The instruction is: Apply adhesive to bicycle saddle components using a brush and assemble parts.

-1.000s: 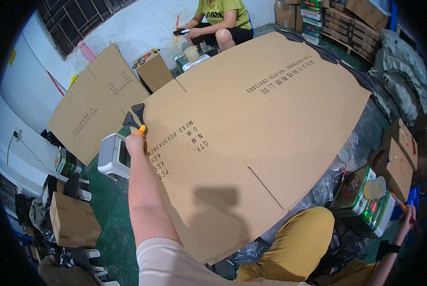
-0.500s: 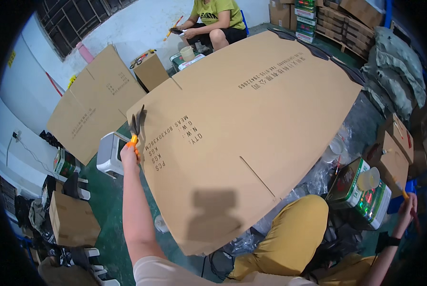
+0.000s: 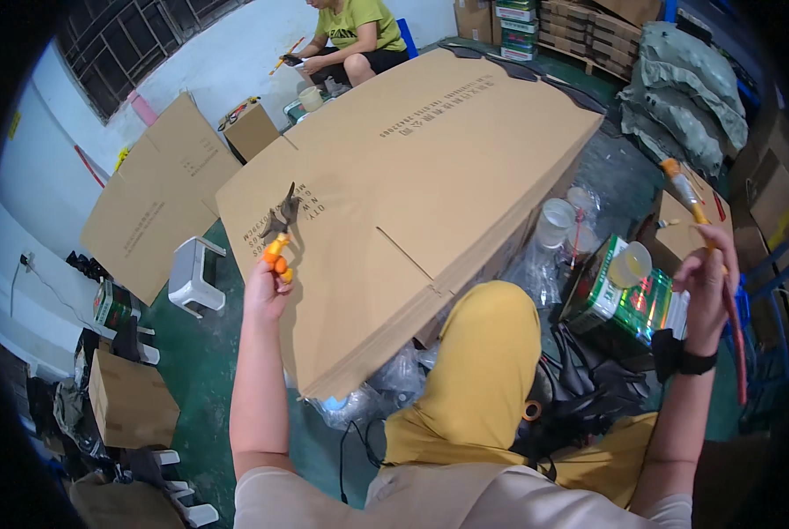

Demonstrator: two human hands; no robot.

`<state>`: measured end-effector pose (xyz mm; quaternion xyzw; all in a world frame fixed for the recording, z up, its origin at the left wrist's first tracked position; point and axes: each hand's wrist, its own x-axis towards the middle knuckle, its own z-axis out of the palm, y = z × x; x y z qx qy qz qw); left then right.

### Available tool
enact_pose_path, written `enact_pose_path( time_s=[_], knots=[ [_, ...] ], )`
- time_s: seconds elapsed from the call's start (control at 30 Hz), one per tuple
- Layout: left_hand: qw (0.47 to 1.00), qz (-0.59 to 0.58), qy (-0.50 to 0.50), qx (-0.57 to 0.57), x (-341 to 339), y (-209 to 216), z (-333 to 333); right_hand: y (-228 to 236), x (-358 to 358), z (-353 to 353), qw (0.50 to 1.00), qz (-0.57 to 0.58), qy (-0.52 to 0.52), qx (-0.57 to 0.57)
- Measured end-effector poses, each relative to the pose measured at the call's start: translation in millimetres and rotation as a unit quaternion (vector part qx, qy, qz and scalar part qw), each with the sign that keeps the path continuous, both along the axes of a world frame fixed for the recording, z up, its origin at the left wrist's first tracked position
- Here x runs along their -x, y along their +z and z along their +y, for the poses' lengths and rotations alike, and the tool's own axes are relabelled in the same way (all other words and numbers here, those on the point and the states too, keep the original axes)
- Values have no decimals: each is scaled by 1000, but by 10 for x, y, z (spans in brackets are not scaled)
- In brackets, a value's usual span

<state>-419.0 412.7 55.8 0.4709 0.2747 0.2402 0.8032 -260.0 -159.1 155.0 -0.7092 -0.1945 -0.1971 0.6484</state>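
Over the near-left part of the stacked flat cardboard sheets (image 3: 452, 189), the left hand (image 3: 267, 293) is holding an orange-handled forked tool (image 3: 276, 243). Its fingers are clamping the orange handle, and the two dark lobes of the head are pointing away from the person and standing slightly apart. Whether the head is touching the top sheet cannot be told.

To the right of the stack, the right hand (image 3: 707, 269) is gripping a long-handled brush (image 3: 696, 210), with fingers wrapping the shaft. The orange-brown bristles are pointing up and to the left; the red handle end is hanging below the hand. A black wristband (image 3: 698, 362) is circling the right wrist.

Just left of this hand, a translucent plastic cup (image 3: 631, 264) is standing on a green rectangular tin (image 3: 595, 280). Dark curved pieces (image 3: 573, 91) are lying in a row along the stack's far right edge.

Left of the stack, a white plastic stool (image 3: 197, 275) is standing on the green floor (image 3: 187, 339). Beyond the far edge, a seated co-worker (image 3: 356, 37) in a yellow-green shirt is holding a small dark item (image 3: 293, 60). Grey sacks (image 3: 687, 93) are resting at the far right.
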Motion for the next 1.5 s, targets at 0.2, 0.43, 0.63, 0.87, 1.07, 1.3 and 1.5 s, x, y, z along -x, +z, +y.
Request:
enact_pose_path(
  time_s=[0.2, 0.43, 0.63, 0.87, 1.07, 1.3, 1.5],
  knots=[
    [992, 119, 29, -7, -34, -246, -485, -144, 121, -105, 999, 22, 44, -10],
    [970, 191, 87, -121, 251, -225, -418, -226, 121, -498, 998, 38, 5, -52],
    [909, 263, 128, -296, 413, -402, -208, -297, 72, -641, 999, 41, 7, -32],
    [886, 336, 112, -300, 547, -291, -133, -297, 33, -599, 999, 13, 42, -19],
    [894, 341, 54, -287, 721, -198, -194, -308, 21, -606, 998, 10, 57, -32],
    [860, 382, -25, -338, 830, 22, -335, -349, 35, -641, 999, 22, 50, 2],
    [831, 380, -57, -402, 1007, -140, -260, -314, 42, -472, 997, 2, 75, 7]
  ],
)
